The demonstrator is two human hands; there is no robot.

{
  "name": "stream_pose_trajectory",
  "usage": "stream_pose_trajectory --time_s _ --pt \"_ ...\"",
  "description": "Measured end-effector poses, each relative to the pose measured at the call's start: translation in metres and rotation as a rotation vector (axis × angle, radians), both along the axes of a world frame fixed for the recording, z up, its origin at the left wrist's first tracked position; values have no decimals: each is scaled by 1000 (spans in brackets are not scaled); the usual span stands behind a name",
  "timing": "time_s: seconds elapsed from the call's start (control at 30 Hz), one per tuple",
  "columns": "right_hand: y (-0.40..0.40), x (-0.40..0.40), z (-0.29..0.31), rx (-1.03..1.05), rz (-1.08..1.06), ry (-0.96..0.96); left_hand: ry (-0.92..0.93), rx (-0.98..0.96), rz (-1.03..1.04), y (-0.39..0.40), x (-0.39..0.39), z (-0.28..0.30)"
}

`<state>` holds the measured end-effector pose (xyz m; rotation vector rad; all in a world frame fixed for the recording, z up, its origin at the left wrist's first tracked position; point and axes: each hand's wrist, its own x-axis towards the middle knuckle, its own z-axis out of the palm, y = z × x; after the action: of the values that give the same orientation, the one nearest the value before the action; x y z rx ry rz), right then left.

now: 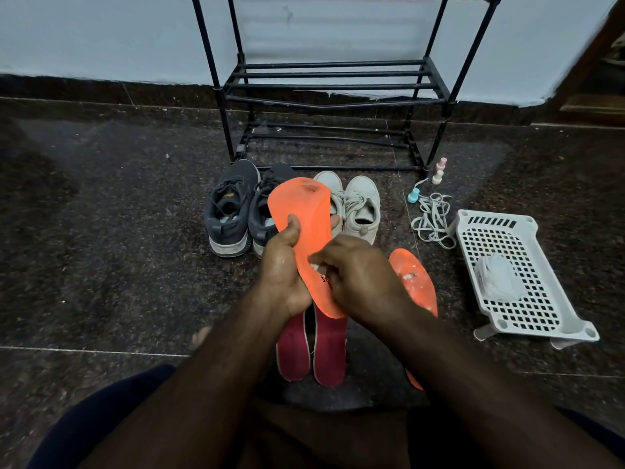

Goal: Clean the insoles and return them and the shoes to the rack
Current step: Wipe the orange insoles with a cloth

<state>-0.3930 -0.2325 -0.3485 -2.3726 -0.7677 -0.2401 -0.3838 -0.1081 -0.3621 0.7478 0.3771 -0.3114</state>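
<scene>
Gripping the orange insole (306, 228) edge, left hand (282, 265); right hand (358, 275) pinches a white wad (316, 267)

Bright orange insole (306, 228) in the middle, a second orange insole (414, 279) flecked white to its right; two dark red insoles (313, 346) near; dark grey sneakers (233, 206) left of pale grey sneakers (358, 204); black rack (333, 82) far; white perforated basket (521, 272) right; speckled dark floor (101, 231)

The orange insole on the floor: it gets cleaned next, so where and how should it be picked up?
Probably the toe end of the orange insole on the floor, from above and the right. It lies flat, its heel end hidden under the right forearm. The right hand and left hand now hold the other insole.
</scene>
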Motion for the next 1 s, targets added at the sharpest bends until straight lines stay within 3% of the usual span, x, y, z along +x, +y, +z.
stream_pose_trajectory --time_s 0.13,0.37,0.57,0.8,1.0 --pt "4 -17 -5 58 -6 55 -10 1 103 10 7 -2" --pt "10 1 -4 62 -198 -17 18 -16 15 1 0 2" --pt "10 -18 -2 59 -106 158 7 -28 101 7 7 1" --pt "10 1 -5 98 -236 -41 4 -8 63 -3 0 4" --pt "9 -10 -4 74 -134 85 12 40 62 0 4 7"
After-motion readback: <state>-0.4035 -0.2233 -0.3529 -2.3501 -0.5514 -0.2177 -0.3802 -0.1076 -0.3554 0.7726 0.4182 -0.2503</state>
